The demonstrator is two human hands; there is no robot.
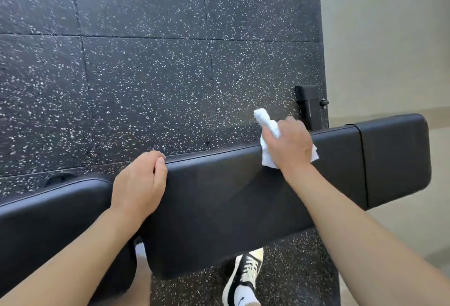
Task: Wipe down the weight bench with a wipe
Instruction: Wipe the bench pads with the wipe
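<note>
A black padded weight bench (pixel 219 196) runs across the lower half of the frame, from the lower left edge up to the right, its pad split by a seam near the right end. The right hand (pixel 289 146) is at the far edge of the surface, right of centre, with its fingers curled round a crumpled white wipe (pixel 267 124). Part of the wipe sticks up past the fingers and part lies flat under the palm on the pad. The left hand (pixel 138 184) rests on the far edge of the surface, left of centre, fingers bent over the rim and holding nothing else. Behind the bench is black rubber floor (pixel 146 62) with white specks. A black metal post (pixel 309 106) stands just beyond the pad at the right. A black and white shoe (pixel 243 279) shows at the bottom centre.
</note>
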